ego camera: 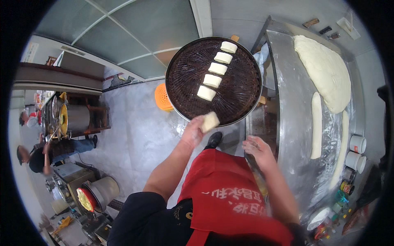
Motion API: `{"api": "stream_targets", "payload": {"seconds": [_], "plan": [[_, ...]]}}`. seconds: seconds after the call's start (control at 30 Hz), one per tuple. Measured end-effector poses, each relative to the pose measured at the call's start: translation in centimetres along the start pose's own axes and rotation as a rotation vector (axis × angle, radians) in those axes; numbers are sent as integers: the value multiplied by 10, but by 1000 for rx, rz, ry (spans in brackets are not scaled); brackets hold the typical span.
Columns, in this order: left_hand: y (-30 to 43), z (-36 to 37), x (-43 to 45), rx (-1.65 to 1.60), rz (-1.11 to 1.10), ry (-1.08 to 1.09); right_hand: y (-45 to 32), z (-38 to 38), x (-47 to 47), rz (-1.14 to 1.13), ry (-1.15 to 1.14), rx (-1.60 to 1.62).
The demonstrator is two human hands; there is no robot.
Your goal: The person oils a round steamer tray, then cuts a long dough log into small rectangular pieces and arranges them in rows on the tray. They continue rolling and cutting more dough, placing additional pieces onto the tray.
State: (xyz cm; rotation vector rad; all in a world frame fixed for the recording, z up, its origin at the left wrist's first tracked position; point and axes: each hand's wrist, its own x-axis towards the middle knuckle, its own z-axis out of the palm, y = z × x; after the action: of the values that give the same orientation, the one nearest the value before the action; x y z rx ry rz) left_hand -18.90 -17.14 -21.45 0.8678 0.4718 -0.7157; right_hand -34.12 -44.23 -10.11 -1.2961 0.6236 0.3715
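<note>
My left hand [194,132] grips a pale piece of dough [210,122] over the near rim of a large round dark pan [243,89]. Inside the pan, several cut dough pieces [212,80] lie in a slanting row, slightly apart from each other. My right hand [258,148] is held in the air between the pan and the steel worktable [289,101], fingers apart, nothing in it. Flour-like white residue shows on its fingers. On the worktable rest a big slab of dough [326,70], a thick dough strip [316,126] and a longer, thinner strip [341,150].
An orange stool [163,97] stands partly beneath the pan's left side. Another person [38,158] works at a large steel pot [75,118] at far left. White tubs [357,144] and bottles line the worktable's right side. A bucket [104,190] stands lower left.
</note>
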Motion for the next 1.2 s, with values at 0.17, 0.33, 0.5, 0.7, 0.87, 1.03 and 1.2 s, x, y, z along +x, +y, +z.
{"api": "stream_targets", "payload": {"seconds": [0.17,0.33,0.5,0.7,0.87,1.03,1.2], "plan": [[25,-20,46,-128,106,266,18,-14,-11,125,158,54],[21,-28,74,-213,137,343,23,-31,-26,96,256,67],[14,-33,93,-265,169,373,23,-44,-36,83,302,67],[16,-33,101,-264,191,404,30,-51,-46,118,307,38],[21,-24,101,-218,99,587,36,-53,-50,93,287,-31],[24,-27,101,60,142,569,34,-50,-52,85,306,-53],[19,-43,120,-176,113,540,35,-50,-53,76,306,-114]]}}
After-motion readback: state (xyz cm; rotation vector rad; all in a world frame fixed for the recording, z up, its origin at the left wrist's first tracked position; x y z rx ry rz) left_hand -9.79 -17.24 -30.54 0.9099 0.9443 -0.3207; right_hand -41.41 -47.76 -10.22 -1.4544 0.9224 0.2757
